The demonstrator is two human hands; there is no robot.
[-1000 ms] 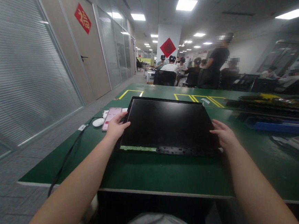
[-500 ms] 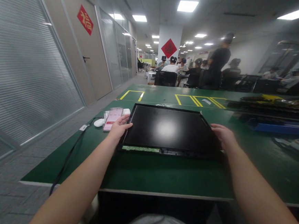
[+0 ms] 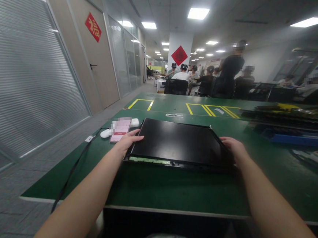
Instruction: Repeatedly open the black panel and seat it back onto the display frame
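Observation:
A black flat display panel (image 3: 177, 141) lies nearly flat on the green table (image 3: 164, 188), with a strip of green circuit board along its near edge. My left hand (image 3: 129, 140) grips its left edge, thumb on top. My right hand (image 3: 233, 148) grips the right near corner, fingers curled round the edge.
A pink phone (image 3: 120, 129) and a white mouse (image 3: 105, 133) with a black cable lie left of the panel. Blue trays and stacked parts (image 3: 291, 121) fill the right side. Yellow marked boxes sit on the far table. Several people sit and stand in the background.
The panel's far edge has come down from a raised tilt to almost flat on the table. Both hands stayed on its sides and sank with it.

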